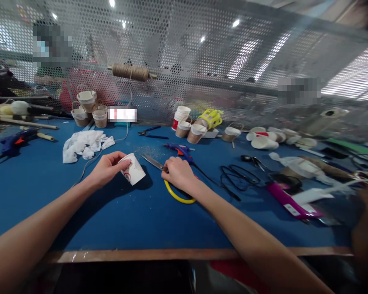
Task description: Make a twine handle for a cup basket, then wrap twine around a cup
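One cup [137,172], its inside hidden, tilts over the table [110,228], pinched in the left hand [111,165] between thumb and fingers, while the right hand [180,173] is curled round scissors [153,161] and three pots [87,106] sit piled beyond, contents unclear.

Bare left hand [113,165], bare right hand [180,172], 2 slim bare forearms [58,213]
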The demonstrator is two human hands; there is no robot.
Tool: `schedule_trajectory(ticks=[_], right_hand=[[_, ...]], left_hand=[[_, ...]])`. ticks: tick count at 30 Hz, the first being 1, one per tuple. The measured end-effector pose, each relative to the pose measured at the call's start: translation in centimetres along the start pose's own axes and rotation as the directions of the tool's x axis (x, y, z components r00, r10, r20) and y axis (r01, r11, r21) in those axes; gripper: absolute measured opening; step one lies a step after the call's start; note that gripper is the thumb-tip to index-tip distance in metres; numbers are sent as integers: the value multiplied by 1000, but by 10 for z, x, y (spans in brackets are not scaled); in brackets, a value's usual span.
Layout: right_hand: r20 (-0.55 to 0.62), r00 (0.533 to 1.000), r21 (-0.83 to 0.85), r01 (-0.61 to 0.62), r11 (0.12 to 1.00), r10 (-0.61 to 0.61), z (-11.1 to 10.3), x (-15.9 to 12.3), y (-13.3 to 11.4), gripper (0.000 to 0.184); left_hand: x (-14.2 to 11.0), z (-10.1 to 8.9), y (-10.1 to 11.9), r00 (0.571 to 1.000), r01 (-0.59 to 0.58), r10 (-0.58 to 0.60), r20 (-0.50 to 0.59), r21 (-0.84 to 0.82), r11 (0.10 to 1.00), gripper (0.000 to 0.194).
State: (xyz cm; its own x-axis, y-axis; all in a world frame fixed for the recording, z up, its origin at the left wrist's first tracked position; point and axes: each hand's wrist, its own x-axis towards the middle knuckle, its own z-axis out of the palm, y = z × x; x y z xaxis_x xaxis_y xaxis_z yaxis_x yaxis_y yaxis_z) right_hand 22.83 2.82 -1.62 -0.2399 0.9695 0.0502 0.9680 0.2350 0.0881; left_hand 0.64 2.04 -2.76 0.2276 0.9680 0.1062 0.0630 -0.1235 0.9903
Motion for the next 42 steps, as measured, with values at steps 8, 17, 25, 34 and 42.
schedule_trajectory(ticks=[8,17,25,34,42], right_hand=[[26,995,-49,-98,994,100,3,6,39,20],[-13,1000,99,-13,995,14,-12,2,16,29],[-75,995,305,80,949,-60,-19,-7,7,22],[-131,990,470,101,877,-44,-16,-10,5,15],[-188,982,552,123,825,-20,-16,-13,9,14]], left_hand=[[14,7,4,1000,-21,21,14,32,999,18],[35,8,-5,996,-65,48,73,267,962,20],[30,-51,23,997,-77,77,30,685,724,12],[-10,-98,19,983,148,-165,-85,894,422,30],[-10,-88,14,982,141,-181,-58,859,492,19]])
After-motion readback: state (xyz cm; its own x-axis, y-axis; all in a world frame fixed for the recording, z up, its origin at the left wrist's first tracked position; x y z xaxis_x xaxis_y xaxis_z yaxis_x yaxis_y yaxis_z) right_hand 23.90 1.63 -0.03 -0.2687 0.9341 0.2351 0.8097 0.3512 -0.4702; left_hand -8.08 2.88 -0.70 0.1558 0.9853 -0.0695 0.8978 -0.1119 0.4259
